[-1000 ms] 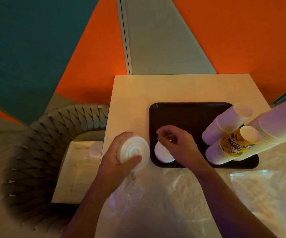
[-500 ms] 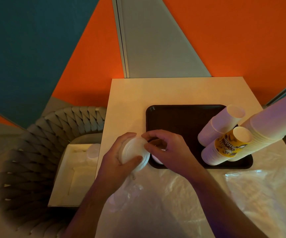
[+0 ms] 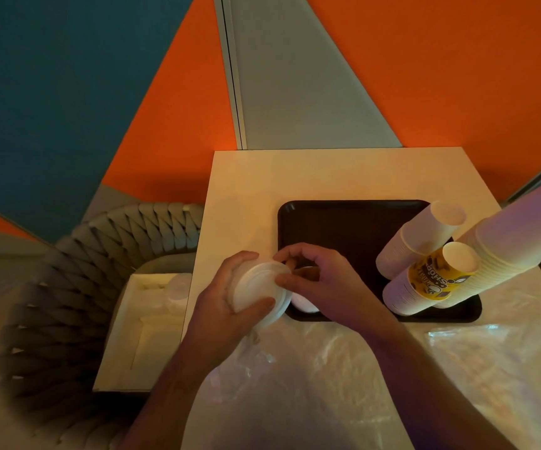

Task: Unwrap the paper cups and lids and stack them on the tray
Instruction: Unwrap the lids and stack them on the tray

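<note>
Cups stacked, lids only just begun

The left hand (image 3: 230, 306) curls around a stack of white lids (image 3: 259, 289) just off the tray's (image 3: 344, 219) 8 o'clock corner, while the right hand (image 3: 324, 287) pinches the topmost lid's rim with thumb and forefinger. Three cup stacks (image 3: 425, 274) already stand at the tray's 3 o'clock side; one lid (image 3: 305, 303) lies at its 7 o'clock corner. Judging by this, most lids remain. Loose plastic wrap (image 3: 327, 378) covers the table's 6 o'clock side.

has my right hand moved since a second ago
Yes. The right hand has shifted left, off the near-left part of the black tray and across its left edge, and its fingertips now pinch the rim of the lid stack held by the left hand.
</note>
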{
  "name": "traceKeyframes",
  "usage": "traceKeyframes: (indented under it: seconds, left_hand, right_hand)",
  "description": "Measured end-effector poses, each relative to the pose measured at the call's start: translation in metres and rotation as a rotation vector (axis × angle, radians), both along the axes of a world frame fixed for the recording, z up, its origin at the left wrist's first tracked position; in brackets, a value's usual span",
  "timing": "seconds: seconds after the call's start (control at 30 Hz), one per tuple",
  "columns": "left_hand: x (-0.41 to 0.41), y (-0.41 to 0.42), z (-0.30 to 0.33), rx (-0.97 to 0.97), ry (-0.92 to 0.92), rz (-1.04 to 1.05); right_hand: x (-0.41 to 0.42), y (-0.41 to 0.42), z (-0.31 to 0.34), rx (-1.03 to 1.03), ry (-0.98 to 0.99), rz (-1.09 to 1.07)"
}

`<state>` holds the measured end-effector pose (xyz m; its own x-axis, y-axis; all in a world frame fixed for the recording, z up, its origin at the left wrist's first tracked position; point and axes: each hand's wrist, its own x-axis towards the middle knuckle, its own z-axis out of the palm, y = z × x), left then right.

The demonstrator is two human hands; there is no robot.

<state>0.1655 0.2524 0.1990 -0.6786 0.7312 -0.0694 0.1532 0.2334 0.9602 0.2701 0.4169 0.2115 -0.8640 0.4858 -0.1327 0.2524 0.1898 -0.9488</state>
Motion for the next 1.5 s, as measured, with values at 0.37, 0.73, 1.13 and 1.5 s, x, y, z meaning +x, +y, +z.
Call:
traceKeyframes:
  seconds: [0.37,0.73,1.13,1.5]
  left_hand:
    - [-0.002,0.001,0.005,-0.015,-0.032,0.037]
    - [0.000,0.002,0.002,0.035,-0.184,0.112]
    - [0.000,-0.003,0.002,-0.055,-0.202,0.050]
    - [-0.008,-0.011,-0.005,0.038,-0.204,0.144]
  right_hand:
    - [0.002,0.004,0.002,-0.324,0.118,0.035]
    - [0.006,0.001,-0.003,-0.013,0.123,0.061]
    - [0.010,0.001,-0.026,-0.040,0.031,0.109]
    - [0.022,0.034,-0.058,0.136,-0.089,-0.143]
